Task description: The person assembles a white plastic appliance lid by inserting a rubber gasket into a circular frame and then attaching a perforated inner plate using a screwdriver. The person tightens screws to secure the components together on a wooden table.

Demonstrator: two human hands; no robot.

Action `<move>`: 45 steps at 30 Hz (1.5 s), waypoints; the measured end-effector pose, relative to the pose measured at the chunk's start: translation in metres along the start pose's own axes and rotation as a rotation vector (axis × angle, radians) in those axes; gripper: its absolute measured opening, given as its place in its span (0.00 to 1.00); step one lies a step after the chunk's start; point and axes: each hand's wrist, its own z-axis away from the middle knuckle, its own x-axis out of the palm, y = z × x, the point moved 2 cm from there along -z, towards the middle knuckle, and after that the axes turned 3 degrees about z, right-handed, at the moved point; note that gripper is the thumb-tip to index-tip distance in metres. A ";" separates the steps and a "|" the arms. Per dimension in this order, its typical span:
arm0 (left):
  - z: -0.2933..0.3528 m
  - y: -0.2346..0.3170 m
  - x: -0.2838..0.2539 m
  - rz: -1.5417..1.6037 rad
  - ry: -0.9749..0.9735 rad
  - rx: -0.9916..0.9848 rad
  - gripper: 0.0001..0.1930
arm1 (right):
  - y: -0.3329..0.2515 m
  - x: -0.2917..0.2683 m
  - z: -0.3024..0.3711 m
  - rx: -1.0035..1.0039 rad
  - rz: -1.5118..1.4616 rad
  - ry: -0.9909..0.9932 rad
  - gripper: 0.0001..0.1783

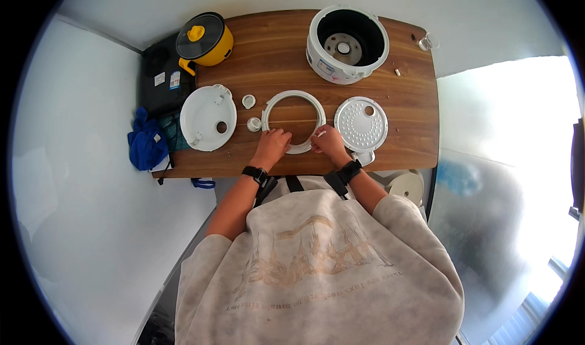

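Observation:
A white plastic ring point(294, 94) lies flat near the front of the wooden table. At its lower left rim, my left hand point(273, 147) has its fingers curled in and pressed on the ring. My right hand point(329, 143) is by the lower right of the same ring, its fingers pinched on a small white piece whose kind I cannot make out. Just left of the ring stand two small white round caps, an upper cap point(248, 101) and a lower cap point(254, 124). Close to my right hand lies a dimpled white disc point(356, 132) with one round hole.
A white rice cooker body point(320, 65) stands open at the back right. Farther left are a white lid shell point(204, 104) and a yellow pot point(218, 48) with a dark lid. A blue cloth point(145, 144) lies at the left edge, a clear cup point(429, 42) at the far right corner.

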 end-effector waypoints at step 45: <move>-0.004 0.002 0.018 0.291 0.139 -0.104 0.14 | -0.026 0.005 -0.010 -0.491 0.797 0.019 0.06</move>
